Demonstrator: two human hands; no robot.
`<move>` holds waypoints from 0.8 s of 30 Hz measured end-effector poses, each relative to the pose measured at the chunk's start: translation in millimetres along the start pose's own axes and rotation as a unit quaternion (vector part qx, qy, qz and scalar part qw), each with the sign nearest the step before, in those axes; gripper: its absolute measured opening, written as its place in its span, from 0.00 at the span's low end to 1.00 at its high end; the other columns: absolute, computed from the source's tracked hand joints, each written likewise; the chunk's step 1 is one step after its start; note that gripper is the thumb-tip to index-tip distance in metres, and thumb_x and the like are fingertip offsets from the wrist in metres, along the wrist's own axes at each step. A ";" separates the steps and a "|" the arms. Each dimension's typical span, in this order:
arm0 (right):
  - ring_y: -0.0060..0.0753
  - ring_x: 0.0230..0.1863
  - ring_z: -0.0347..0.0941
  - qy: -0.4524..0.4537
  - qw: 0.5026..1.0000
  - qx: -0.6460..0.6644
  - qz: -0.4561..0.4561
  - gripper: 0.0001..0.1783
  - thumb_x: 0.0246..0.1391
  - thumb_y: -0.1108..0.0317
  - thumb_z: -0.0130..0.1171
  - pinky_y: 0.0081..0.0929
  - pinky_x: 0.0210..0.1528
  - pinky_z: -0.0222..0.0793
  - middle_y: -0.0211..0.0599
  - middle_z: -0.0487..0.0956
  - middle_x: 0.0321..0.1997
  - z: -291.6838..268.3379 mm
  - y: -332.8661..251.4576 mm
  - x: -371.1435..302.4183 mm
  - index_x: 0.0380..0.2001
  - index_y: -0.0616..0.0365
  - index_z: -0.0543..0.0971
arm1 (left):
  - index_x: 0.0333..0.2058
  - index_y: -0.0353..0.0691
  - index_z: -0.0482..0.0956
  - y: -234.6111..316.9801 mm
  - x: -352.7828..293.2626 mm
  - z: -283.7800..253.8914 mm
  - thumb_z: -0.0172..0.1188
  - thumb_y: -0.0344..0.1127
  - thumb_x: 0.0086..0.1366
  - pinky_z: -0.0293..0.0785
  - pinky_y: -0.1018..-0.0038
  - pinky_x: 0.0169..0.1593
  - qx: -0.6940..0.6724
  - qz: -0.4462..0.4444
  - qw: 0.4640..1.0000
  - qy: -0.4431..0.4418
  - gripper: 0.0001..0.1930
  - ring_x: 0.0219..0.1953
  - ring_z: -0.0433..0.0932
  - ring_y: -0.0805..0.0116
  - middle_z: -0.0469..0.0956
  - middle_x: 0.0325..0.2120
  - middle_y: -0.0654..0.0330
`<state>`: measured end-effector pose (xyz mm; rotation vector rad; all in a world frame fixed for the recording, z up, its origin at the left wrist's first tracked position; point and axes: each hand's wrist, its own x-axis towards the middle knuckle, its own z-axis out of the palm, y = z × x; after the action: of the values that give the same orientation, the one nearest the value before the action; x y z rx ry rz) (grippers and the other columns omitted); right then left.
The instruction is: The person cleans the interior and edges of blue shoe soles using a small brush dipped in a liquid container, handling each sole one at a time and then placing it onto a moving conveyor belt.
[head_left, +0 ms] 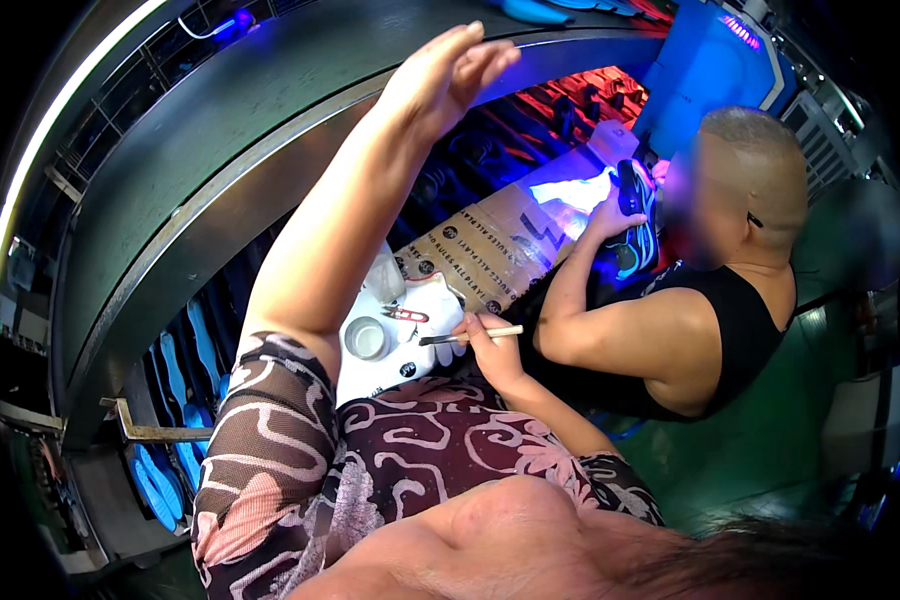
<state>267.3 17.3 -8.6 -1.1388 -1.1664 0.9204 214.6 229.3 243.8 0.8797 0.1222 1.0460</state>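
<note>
My left arm stretches far up and forward, and my left hand [452,75] is over the edge of the conveyor with its fingers extended and nothing visible in them. Low in front of my body, my right hand [494,350] is closed around the light handle of a paintbrush [498,332], its dark bristles toward the left. Just left of the bristles, a small round cup [367,339] stands on a white sheet [365,378]. Red-handled thread snips [407,315] lie beside the cup, and a translucent container [384,275] is behind it.
A curved dark conveyor belt [210,120] with a metal edge runs along the left and far side. Brown printed cardboard [470,250] lies beyond the sheet. At right a co-worker [660,340] holds a dark shoe [633,220]. Blue soles [155,485] sit on a lower rack.
</note>
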 end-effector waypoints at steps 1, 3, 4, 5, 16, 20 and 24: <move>0.20 0.20 0.66 0.004 1.000 0.013 0.010 0.17 0.57 0.63 0.49 0.18 0.24 0.61 0.33 0.74 0.19 -0.6 1.7 -0.2 0.22 0.65 0.77 | 0.49 0.27 0.64 -3.7 -23.3 -2.2 0.56 0.36 0.59 0.69 0.72 0.53 0.035 0.015 0.999 -0.026 0.23 0.45 0.74 0.58 0.71 0.43 0.44; 0.19 0.20 0.67 0.015 0.999 0.030 0.024 0.17 0.57 0.63 0.49 0.17 0.24 0.61 0.33 0.74 0.19 -3.6 8.2 2.6 0.22 0.65 0.77 | 0.52 0.36 0.64 -0.9 -76.5 -15.5 0.55 0.40 0.60 0.71 0.70 0.49 0.171 -0.008 0.984 -0.040 0.24 0.40 0.75 0.66 0.74 0.35 0.53; 0.19 0.20 0.67 0.010 0.999 0.034 0.026 0.17 0.57 0.63 0.49 0.17 0.24 0.62 0.32 0.75 0.19 -4.9 10.9 4.0 0.22 0.64 0.77 | 0.52 0.36 0.65 1.5 -102.6 -27.9 0.54 0.42 0.61 0.72 0.73 0.43 0.243 -0.028 0.970 0.011 0.23 0.31 0.73 0.72 0.71 0.28 0.58; 0.19 0.21 0.68 0.000 0.999 0.038 0.027 0.16 0.57 0.64 0.49 0.18 0.25 0.62 0.32 0.75 0.19 -5.4 12.0 4.7 0.22 0.64 0.77 | 0.51 0.35 0.65 3.5 -130.5 -58.5 0.54 0.41 0.61 0.70 0.76 0.37 0.261 -0.022 0.965 0.000 0.23 0.25 0.68 0.75 0.68 0.24 0.61; 0.19 0.24 0.68 -0.067 0.992 0.086 0.065 0.17 0.58 0.64 0.46 0.16 0.28 0.63 0.32 0.74 0.21 13.0 20.7 10.2 0.24 0.64 0.76 | 0.47 0.35 0.68 24.0 -494.6 -276.5 0.57 0.35 0.50 0.72 0.65 0.35 0.803 -0.260 0.409 0.347 0.24 0.30 0.76 0.53 0.76 0.28 0.49; 0.18 0.23 0.66 -0.092 0.989 0.100 0.061 0.17 0.59 0.65 0.45 0.16 0.27 0.62 0.32 0.73 0.20 22.5 24.9 7.0 0.24 0.65 0.76 | 0.45 0.38 0.68 -8.7 -516.4 -269.4 0.55 0.39 0.48 0.70 0.59 0.43 0.804 -0.350 0.325 0.353 0.24 0.40 0.74 0.47 0.74 0.38 0.45; 0.17 0.23 0.66 -0.091 0.991 0.065 0.079 0.16 0.58 0.64 0.46 0.15 0.26 0.61 0.29 0.73 0.20 23.3 22.0 2.2 0.24 0.63 0.76 | 0.41 0.36 0.71 -4.7 -503.9 -254.1 0.55 0.41 0.46 0.71 0.58 0.41 0.808 -0.386 0.307 0.322 0.23 0.38 0.74 0.48 0.75 0.34 0.44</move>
<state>245.3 28.2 -29.4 -1.0689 -1.1555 1.2264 -169.7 -25.5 -81.7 1.7172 2.4361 -0.1951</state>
